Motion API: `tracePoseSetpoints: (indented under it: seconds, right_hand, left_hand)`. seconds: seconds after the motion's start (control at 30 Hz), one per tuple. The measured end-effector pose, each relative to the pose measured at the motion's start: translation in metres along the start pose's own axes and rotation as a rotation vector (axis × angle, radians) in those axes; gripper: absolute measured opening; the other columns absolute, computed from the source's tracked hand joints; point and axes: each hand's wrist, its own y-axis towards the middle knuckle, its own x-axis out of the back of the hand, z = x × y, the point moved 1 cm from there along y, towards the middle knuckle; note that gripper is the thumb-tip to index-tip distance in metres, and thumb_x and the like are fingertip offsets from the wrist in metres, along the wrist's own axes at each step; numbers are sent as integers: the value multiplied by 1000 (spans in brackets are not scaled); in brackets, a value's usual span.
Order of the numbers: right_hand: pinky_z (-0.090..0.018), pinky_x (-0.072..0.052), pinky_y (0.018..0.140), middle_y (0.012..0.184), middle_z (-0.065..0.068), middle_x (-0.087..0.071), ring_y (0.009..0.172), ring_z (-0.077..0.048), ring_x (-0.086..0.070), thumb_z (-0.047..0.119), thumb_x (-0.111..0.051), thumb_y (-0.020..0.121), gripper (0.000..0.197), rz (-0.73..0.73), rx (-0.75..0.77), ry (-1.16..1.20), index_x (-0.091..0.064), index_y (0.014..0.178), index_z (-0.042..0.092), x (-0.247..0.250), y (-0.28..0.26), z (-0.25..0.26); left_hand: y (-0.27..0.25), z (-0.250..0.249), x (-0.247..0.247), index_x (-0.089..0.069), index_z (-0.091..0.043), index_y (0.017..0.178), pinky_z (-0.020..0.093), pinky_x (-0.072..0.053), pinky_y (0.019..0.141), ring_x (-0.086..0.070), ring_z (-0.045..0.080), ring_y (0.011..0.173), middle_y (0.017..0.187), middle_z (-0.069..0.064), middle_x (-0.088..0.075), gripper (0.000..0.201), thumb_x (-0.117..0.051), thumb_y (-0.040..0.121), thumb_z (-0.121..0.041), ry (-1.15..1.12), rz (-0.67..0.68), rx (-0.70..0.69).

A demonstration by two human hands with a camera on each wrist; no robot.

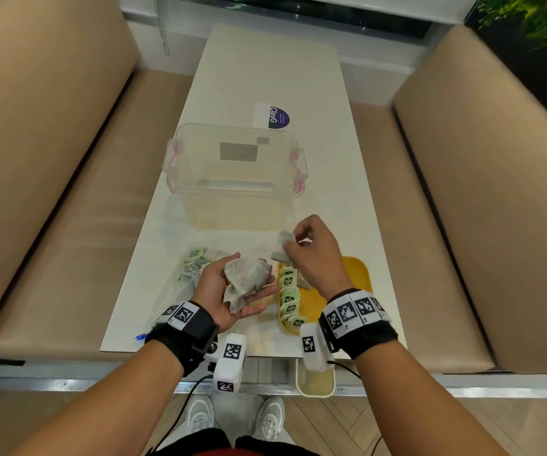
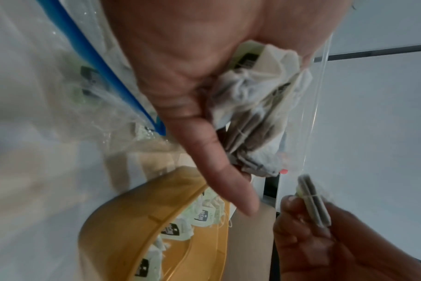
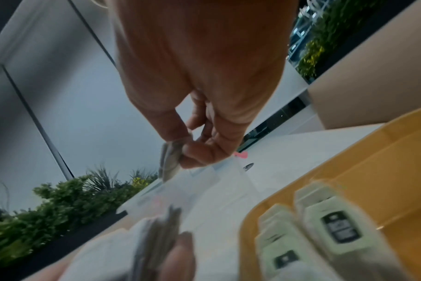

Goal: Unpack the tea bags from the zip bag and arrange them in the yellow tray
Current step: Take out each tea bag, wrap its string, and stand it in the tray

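Clear tub point(image 1: 236, 172), seemingly empty, behind zip bag point(image 1: 186, 274).

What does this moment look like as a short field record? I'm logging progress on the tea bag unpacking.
left hand: palm up, grips a bundle of tea bags
right hand: pinches a single tea bag above the tray's far end
yellow tray: row of tea bags along its left side
zip bag: left of tray, some bags still inside
clear tub: behind, on table
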Motion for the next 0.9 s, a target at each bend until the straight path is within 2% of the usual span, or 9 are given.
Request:
tracePoseSetpoints:
  seconds: [0.1, 0.2, 0.3, 0.37, 0.43, 0.53, 0.6, 0.73, 0.9]
  right_hand:
    - [-25, -46, 48, 80, -4, -54, 55, -19, -55, 1, -62, 82, 20, -4, -37, 0, -48, 88, 13, 14, -2, -8]
    - [-32, -53, 49, 86, -9, -59, 60, -26, -61, -1, -55, 80, 28, -2, -46, -26, -52, 95, 23, 26, -3, -13]
    - [-23, -49, 49, 87, -4, -63, 59, -22, -66, -2, -54, 82, 25, 0, -30, -123, -59, 86, 22, 35, -3, -18]
    - [-24, -51, 58, 85, 3, -67, 63, -14, -64, 1, -56, 82, 24, 3, -30, -216, -66, 82, 23, 41, -3, -21]
    - [-26, -53, 73, 94, 5, -69, 77, -12, -63, 3, -53, 84, 28, 36, -57, -275, -72, 94, 22, 46, -4, -23]
    - [-21, -46, 87, 109, 0, -68, 101, -14, -61, -3, -48, 86, 38, 80, -71, -371, -70, 110, 16, 55, -6, -25]
    - [-21, -45, 90, 113, -3, -69, 106, -18, -62, -3, -49, 88, 36, 71, -34, -457, -70, 111, 14, 61, -7, -27]
    - [-32, -52, 84, 104, 0, -65, 96, -19, -61, 10, -55, 91, 23, 80, 16, -641, -74, 100, 21, 68, -9, -38]
    - [-23, -40, 74, 104, -2, -58, 95, -19, -57, 10, -57, 93, 19, 122, 4, -701, -74, 100, 14, 72, -9, -47]
  left_hand:
    - [1, 2, 0, -76, -16, 109, 32, -58, 60, -70, 30, 109, 117, 14, -72, 50, -44, 94, -52, 33, -4, 3]
    - [0, 4, 0, -79, -16, 101, 31, -57, 57, -73, 29, 103, 113, 14, -73, 50, -43, 96, -51, 42, -3, -5]
    - [0, 5, 0, -74, -16, 109, 30, -56, 58, -74, 28, 100, 112, 14, -73, 48, -42, 97, -50, 57, -15, -13]
    - [1, 6, 0, -72, -16, 111, 30, -57, 59, -74, 28, 100, 112, 14, -73, 48, -42, 97, -50, 58, -17, -12]
    - [1, 7, 1, -72, -16, 111, 30, -57, 58, -74, 28, 100, 112, 14, -73, 47, -42, 97, -50, 56, -17, -11]
    - [1, 8, 2, -72, -16, 113, 31, -57, 58, -74, 28, 100, 112, 14, -73, 48, -41, 97, -49, 57, -19, -14]
    - [1, 9, 2, -71, -15, 115, 31, -57, 57, -74, 28, 99, 112, 15, -73, 49, -41, 97, -50, 63, -23, -16]
    - [2, 10, 3, -74, -16, 111, 32, -57, 56, -74, 27, 100, 113, 15, -73, 49, -41, 97, -50, 69, -26, -17]
    - [2, 10, 2, -75, -16, 106, 31, -57, 55, -73, 28, 99, 112, 15, -73, 49, -41, 97, -50, 64, -25, -16]
